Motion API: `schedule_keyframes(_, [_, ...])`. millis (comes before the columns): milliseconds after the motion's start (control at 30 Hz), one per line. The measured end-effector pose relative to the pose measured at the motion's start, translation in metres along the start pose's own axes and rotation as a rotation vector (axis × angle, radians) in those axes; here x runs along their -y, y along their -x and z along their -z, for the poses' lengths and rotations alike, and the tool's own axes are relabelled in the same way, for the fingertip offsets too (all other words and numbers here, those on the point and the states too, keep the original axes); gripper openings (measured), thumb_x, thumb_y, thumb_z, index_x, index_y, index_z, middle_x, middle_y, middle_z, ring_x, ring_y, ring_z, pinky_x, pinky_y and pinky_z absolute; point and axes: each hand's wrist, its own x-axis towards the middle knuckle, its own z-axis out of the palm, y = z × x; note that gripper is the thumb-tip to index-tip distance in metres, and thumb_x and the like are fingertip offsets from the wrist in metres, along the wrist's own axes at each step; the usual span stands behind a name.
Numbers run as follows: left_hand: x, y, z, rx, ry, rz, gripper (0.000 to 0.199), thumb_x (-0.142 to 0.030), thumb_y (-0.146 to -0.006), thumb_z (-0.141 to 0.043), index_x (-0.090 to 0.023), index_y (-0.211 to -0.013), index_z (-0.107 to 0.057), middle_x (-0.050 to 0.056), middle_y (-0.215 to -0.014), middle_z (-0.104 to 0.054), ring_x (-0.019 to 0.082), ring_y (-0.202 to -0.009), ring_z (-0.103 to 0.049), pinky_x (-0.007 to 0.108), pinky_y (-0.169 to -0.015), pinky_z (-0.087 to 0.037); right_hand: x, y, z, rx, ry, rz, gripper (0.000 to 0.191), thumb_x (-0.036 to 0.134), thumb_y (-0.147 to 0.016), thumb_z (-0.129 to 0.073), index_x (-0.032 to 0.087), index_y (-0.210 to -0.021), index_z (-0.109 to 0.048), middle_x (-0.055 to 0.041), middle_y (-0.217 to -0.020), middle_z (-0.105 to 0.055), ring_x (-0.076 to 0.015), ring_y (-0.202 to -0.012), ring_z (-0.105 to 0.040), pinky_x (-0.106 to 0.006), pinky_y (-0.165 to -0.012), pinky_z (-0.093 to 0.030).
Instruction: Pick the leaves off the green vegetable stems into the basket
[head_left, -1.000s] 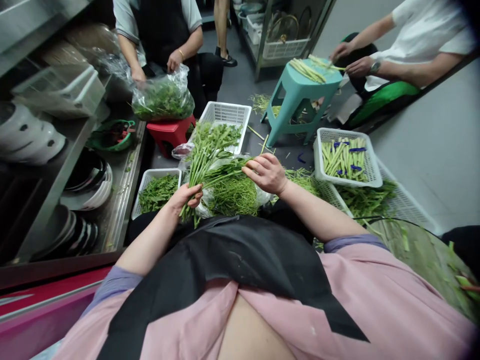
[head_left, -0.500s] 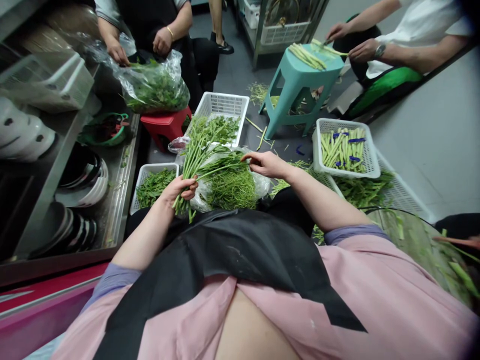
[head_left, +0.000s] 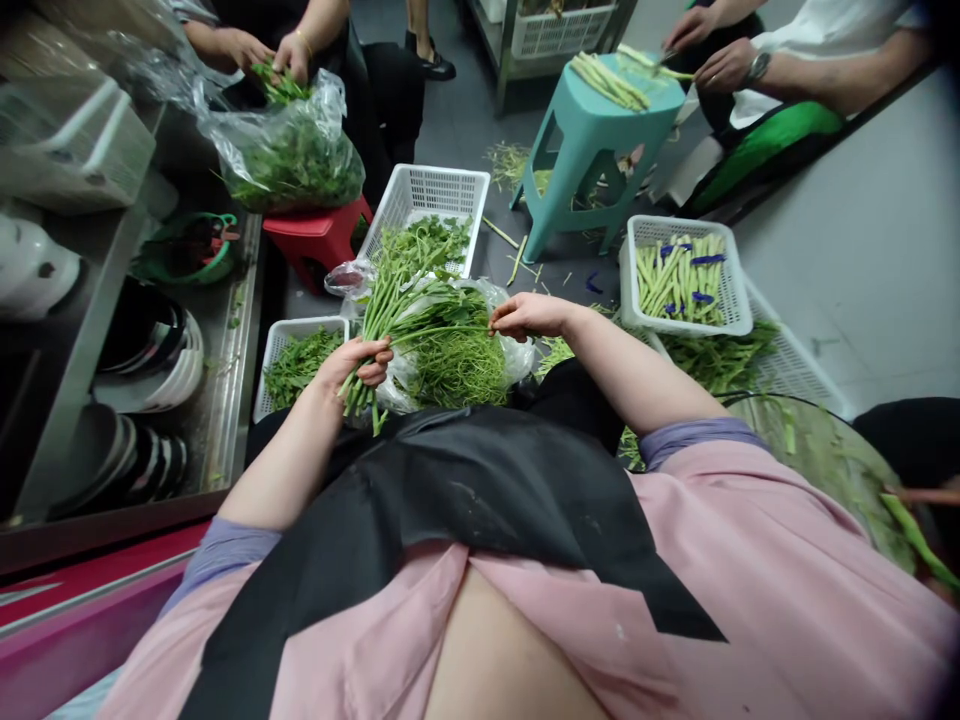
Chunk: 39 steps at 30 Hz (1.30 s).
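My left hand (head_left: 354,366) is wrapped round the lower stems of a bunch of leafy greens (head_left: 384,306), whose leafy tops lean away from me. To the right, the fingers of my right hand (head_left: 529,316) are pinched together at the tip of a thin green stem (head_left: 454,331) that stretches across from the bunch. Directly below lies a heap of thin green stems (head_left: 459,372) in a clear plastic bag (head_left: 519,356). Beyond the bunch stands a white basket (head_left: 480,205) with leafy greens in it.
A smaller white basket of leaves (head_left: 304,365) stands left. At right, a white basket (head_left: 739,310) holds bundled stalks. A co-worker handles greens in a bag on a red stool (head_left: 300,235); another trims stalks on a teal stool (head_left: 570,125). Metal shelving (head_left: 251,330) borders the left.
My right hand's fingers have closed from a looser, pointing pose into a pinch on a stem tip. The view has shifted slightly. The co-worker at the bag now lifts greens with both hands.
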Motion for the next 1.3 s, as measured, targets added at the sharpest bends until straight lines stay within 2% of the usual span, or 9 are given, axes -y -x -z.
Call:
schedule_keyframes(233, [0.004, -0.002, -0.002, 0.018, -0.052, -0.027, 0.021, -0.016, -0.069, -0.068, -0.015, -0.077, -0.049, -0.006, -0.056, -0.05, -0.001, -0.03, -0.028, 0.013, -0.032, -0.021, 0.0, -0.002, -0.009, -0.113, -0.12, 0.074, 0.018, 0.024, -0.067, -0.074, 0.01, -0.073, -0.064, 0.0061, -0.044, -0.041, -0.003, -0.038, -0.031, -0.017, -0.035, -0.025])
schedule_keyframes(400, [0.011, -0.001, -0.011, 0.063, -0.085, -0.035, 0.03, -0.02, -0.065, -0.074, -0.015, -0.079, -0.048, -0.006, -0.056, -0.051, -0.001, -0.03, -0.031, 0.013, -0.032, -0.023, -0.006, -0.014, -0.017, -0.771, -0.61, 0.133, 0.022, 0.02, -0.081, -0.053, 0.019, -0.064, -0.039, 0.0121, -0.043, -0.017, -0.0031, -0.039, -0.012, -0.017, -0.037, -0.016])
schedule_keyframes(467, [0.012, -0.001, -0.01, 0.099, -0.097, -0.02, 0.031, -0.021, -0.066, -0.075, -0.015, -0.077, -0.047, -0.005, -0.056, -0.051, -0.001, -0.03, -0.03, 0.013, -0.032, -0.022, -0.003, -0.009, -0.022, -0.962, -0.505, 0.26, 0.022, 0.026, -0.087, -0.047, 0.02, -0.068, -0.04, 0.0103, -0.046, -0.02, -0.0048, -0.04, -0.015, -0.018, -0.04, -0.02])
schedule_keyframes(533, [0.012, -0.002, -0.008, 0.14, -0.108, 0.007, 0.03, -0.022, -0.068, -0.075, -0.014, -0.076, -0.046, -0.005, -0.055, -0.051, -0.001, -0.03, -0.03, 0.013, -0.031, -0.021, 0.006, -0.001, -0.03, -0.902, -0.084, 0.484, 0.02, 0.035, -0.089, -0.048, 0.019, -0.077, -0.051, 0.0062, -0.052, -0.036, -0.0063, -0.045, -0.031, -0.019, -0.045, -0.029])
schedule_keyframes(700, [0.01, -0.004, -0.008, 0.205, -0.1, 0.043, 0.029, -0.021, -0.069, -0.074, -0.014, -0.077, -0.047, -0.005, -0.055, -0.051, -0.001, -0.029, -0.029, 0.012, -0.031, -0.022, 0.036, 0.005, -0.053, -0.223, 1.131, 0.669, 0.021, 0.036, -0.087, -0.057, 0.018, -0.092, -0.068, -0.0056, -0.088, -0.062, -0.0114, -0.072, -0.053, -0.024, -0.059, -0.034])
schedule_keyframes(833, [0.009, -0.003, -0.009, 0.189, -0.093, 0.049, 0.035, -0.024, -0.064, -0.079, -0.014, -0.077, -0.048, -0.005, -0.056, -0.052, -0.001, -0.029, -0.031, 0.013, -0.031, -0.023, 0.032, -0.01, -0.055, -0.112, 1.391, 0.716, 0.027, 0.03, -0.094, -0.043, 0.017, -0.092, -0.067, -0.0093, -0.102, -0.061, -0.0147, -0.083, -0.053, -0.026, -0.065, -0.038])
schedule_keyframes(967, [0.008, -0.003, -0.007, 0.135, -0.103, 0.04, 0.039, -0.024, -0.06, -0.082, -0.013, -0.079, -0.049, -0.003, -0.06, -0.056, -0.001, -0.032, -0.035, 0.013, -0.032, -0.025, 0.01, -0.021, -0.048, -0.142, 1.08, 0.804, 0.022, 0.031, -0.089, -0.045, 0.016, -0.081, -0.058, -0.0101, -0.088, -0.059, -0.0172, -0.082, -0.051, -0.031, -0.076, -0.043])
schedule_keyframes(1167, [0.011, -0.004, -0.006, 0.127, -0.145, -0.047, 0.043, -0.029, -0.058, -0.083, -0.016, -0.071, -0.044, -0.008, -0.049, -0.047, 0.0, -0.028, -0.03, 0.014, -0.031, -0.022, -0.016, -0.019, -0.039, -0.57, -0.191, 0.297, 0.018, 0.035, -0.081, -0.041, 0.022, -0.071, -0.033, 0.008, -0.054, -0.028, -0.0063, -0.041, -0.023, -0.021, -0.042, -0.024])
schedule_keyframes(1300, [0.013, -0.014, -0.007, 0.042, -0.151, -0.127, 0.049, -0.039, -0.059, -0.084, -0.017, -0.071, -0.041, -0.009, -0.046, -0.045, 0.001, -0.028, -0.032, 0.015, -0.032, -0.024, -0.021, -0.005, -0.052, -0.399, -0.239, 0.291, 0.02, 0.038, -0.077, -0.052, 0.021, -0.074, -0.04, 0.0105, -0.05, -0.029, -0.004, -0.038, -0.023, -0.019, -0.039, -0.018])
